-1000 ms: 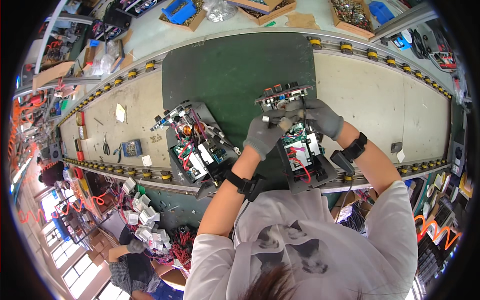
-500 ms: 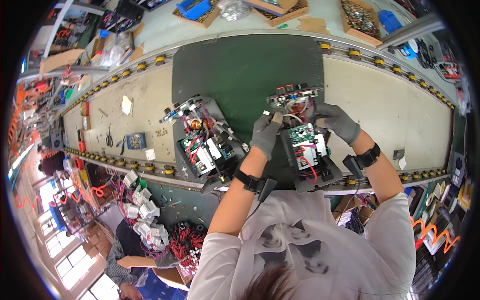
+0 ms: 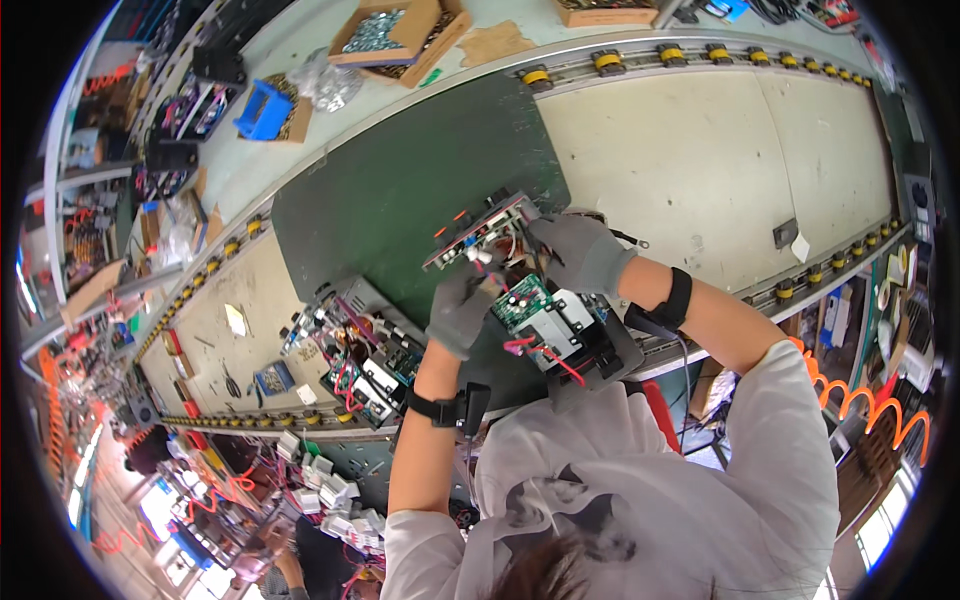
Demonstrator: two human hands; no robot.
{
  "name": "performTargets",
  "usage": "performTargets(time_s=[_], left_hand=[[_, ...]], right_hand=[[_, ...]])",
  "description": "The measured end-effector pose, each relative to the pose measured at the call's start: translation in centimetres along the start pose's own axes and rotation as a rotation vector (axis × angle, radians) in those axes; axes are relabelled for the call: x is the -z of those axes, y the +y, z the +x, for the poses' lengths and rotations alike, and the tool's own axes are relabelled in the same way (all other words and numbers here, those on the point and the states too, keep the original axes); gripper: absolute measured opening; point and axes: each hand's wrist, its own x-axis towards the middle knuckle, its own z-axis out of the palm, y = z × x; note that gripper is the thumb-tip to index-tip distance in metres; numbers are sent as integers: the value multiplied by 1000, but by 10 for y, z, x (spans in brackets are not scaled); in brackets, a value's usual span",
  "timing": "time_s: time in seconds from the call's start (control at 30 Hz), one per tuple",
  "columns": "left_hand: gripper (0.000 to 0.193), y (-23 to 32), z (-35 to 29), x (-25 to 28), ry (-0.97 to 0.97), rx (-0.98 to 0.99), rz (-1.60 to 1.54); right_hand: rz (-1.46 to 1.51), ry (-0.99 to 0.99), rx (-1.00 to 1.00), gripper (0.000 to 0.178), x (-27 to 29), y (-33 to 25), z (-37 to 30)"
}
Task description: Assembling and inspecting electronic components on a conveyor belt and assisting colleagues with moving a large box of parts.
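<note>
Before me is an electronic unit with a black base, a green circuit board (image 3: 527, 303) and a white-and-black block (image 3: 560, 335) with red wires. Its upright control panel (image 3: 485, 232) stands tilted at the far end, joined by wires. My left hand (image 3: 462, 310), in a grey glove, has its fingertips pinched at a white wire connector (image 3: 478, 257) just behind the panel. My right hand (image 3: 582, 252), also gloved, closes around the panel's right end; some of its fingers are hidden among the wires. A second similar unit (image 3: 365, 350) lies to the left.
A dark green mat (image 3: 400, 160) lies under the units on a pale bench lined with yellow rollers (image 3: 608, 62). Beyond are cartons of small parts (image 3: 385, 32) and a blue bin (image 3: 264, 110). At left lie a parts box (image 3: 273, 379) and scissors (image 3: 232, 386).
My view has turned, so the bench appears slanted. My right hand has come in from beside the unit to the panel's right end. The left hand stays near the connector.
</note>
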Motion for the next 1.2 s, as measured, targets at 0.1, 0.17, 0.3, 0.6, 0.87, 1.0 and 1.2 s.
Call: performTargets(time_s=[0.1,0.17,0.3,0.6,0.87,1.0,1.2], left_hand=[[20,4,-5,4,138,77,91],[20,13,-10,6,104,163,148],[18,6,-9,19,-67,123,302],[46,-2,-6,12,-132,294,-229],[45,-8,-7,1,-32,174,-311],[51,1,-4,-11,22,334,-726],[52,-12,-3,-21,27,357,-1003]], right_hand=[[319,-85,-101,25,17,-3,-10],[730,-156,-255,24,34,-11,-17],[745,39,0,28,-7,12,-25],[234,181,-139,18,2,7,-23],[-117,276,-9,9,-1,-9,-14],[-123,261,35,10,-2,-5,-2],[-72,279,69,21,-14,1,7]])
